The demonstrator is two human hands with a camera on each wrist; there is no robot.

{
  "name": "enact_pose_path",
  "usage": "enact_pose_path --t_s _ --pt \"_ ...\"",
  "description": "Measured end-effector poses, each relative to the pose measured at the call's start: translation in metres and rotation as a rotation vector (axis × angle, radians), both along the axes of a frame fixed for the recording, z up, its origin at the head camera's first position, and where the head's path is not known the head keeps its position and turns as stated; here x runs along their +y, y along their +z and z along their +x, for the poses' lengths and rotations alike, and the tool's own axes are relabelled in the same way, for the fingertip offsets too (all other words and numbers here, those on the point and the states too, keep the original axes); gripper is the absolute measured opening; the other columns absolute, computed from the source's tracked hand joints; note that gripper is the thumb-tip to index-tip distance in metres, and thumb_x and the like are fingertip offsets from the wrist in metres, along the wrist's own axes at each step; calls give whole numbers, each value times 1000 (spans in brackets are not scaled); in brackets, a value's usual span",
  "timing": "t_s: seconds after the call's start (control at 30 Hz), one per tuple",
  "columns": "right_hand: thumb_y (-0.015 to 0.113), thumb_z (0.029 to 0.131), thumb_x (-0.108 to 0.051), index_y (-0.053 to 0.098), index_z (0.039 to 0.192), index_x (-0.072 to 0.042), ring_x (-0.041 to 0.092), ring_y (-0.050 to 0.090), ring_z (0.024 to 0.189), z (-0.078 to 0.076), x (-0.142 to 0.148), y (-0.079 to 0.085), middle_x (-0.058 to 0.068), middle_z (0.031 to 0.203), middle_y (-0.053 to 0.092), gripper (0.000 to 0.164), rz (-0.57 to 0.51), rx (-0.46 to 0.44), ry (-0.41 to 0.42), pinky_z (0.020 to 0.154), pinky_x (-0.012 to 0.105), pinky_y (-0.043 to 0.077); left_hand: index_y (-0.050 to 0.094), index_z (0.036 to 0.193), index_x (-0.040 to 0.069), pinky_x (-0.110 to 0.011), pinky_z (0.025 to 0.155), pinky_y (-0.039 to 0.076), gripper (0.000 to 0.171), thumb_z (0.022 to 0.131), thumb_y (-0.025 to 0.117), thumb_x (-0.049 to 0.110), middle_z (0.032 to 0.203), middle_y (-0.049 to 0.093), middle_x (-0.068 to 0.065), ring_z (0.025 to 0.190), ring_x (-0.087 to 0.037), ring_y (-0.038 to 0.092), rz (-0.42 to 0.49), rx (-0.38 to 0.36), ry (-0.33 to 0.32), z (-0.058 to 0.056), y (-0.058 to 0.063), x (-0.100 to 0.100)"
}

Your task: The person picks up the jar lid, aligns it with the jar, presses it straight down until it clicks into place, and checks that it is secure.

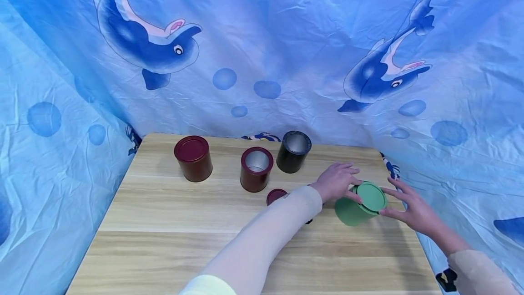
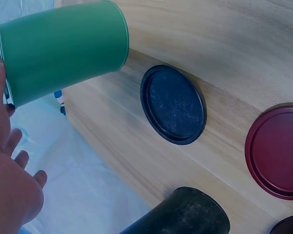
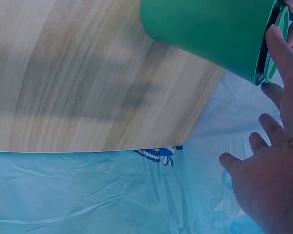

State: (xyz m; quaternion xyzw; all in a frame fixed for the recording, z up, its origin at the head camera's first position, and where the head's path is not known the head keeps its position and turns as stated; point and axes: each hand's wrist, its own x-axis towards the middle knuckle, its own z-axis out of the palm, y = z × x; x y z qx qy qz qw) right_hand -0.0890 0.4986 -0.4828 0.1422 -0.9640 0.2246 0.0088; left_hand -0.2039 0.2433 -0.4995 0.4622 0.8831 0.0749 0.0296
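Note:
At the table's right side stands a green canister (image 1: 351, 212). Its green lid (image 1: 371, 196) sits on top, slightly raised, with a dark gap under its edge in the right wrist view. My left hand (image 1: 336, 182) grips the lid's left edge between thumb and fingers. From the opposite side, my right hand (image 1: 415, 208) holds the lid's edge with thumb and forefinger, its other fingers spread. The left wrist view has a black lid (image 2: 173, 105) lying flat beside the canister, hidden by the left arm in the head view.
Farther back stand an uncovered black canister (image 1: 291, 162), an uncovered dark red canister (image 1: 254, 181) and a lidded dark red canister (image 1: 195, 167). A dark red lid (image 1: 276, 195) lies near the left forearm. Blue dolphin-print cloth (image 1: 262, 49) hangs around the wooden table (image 1: 163, 240).

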Motion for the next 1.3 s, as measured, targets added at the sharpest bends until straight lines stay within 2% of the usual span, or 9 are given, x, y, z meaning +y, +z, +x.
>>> enact_pose_path --t_s 0.3,0.83,1.1,1.3 --pt "92 84 -23 65 142 3 67 28 146 3 -1 -3 38 159 39 69 -15 -6 -9 93 86 37 61 150 46 -33 129 28 69 90 62 80 169 40 13 161 -14 26 -34 -6 6 2 9 -1" --pt "91 86 -24 64 144 1 67 32 144 1 -5 -2 37 159 40 68 -20 -27 -29 94 86 37 62 148 47 -35 128 29 69 89 63 83 170 38 15 162 -13 23 -72 17 2 2 10 0" --pt "91 86 -23 70 138 -2 67 37 141 -2 -13 -3 36 155 46 60 2 31 1 94 84 39 63 147 48 -35 128 29 64 93 58 81 170 39 14 162 -13 23 -61 3 15 6 9 -2" --pt "90 87 -22 69 139 -1 67 34 142 -1 -13 -4 37 156 44 60 -13 22 1 95 84 37 60 150 50 -34 128 28 65 94 56 82 170 38 16 162 -13 22 -58 -12 41 9 8 0"
